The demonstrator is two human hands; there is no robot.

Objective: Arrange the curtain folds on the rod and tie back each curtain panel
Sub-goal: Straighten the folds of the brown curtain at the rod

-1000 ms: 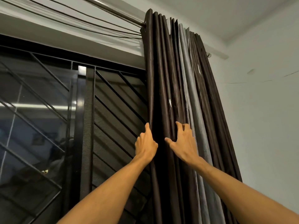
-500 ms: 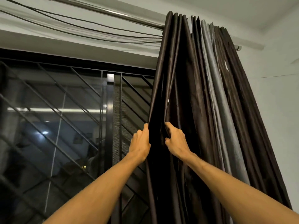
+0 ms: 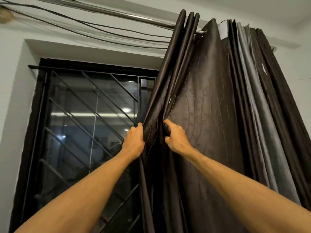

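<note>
I can read no lettering, number or sign from here. The pale patch (image 3: 224,31) at the top of the curtain (image 3: 210,98) and the small white tag (image 3: 264,70) further right among its folds are too small and blurred for me to tell whether they carry any print.
</note>
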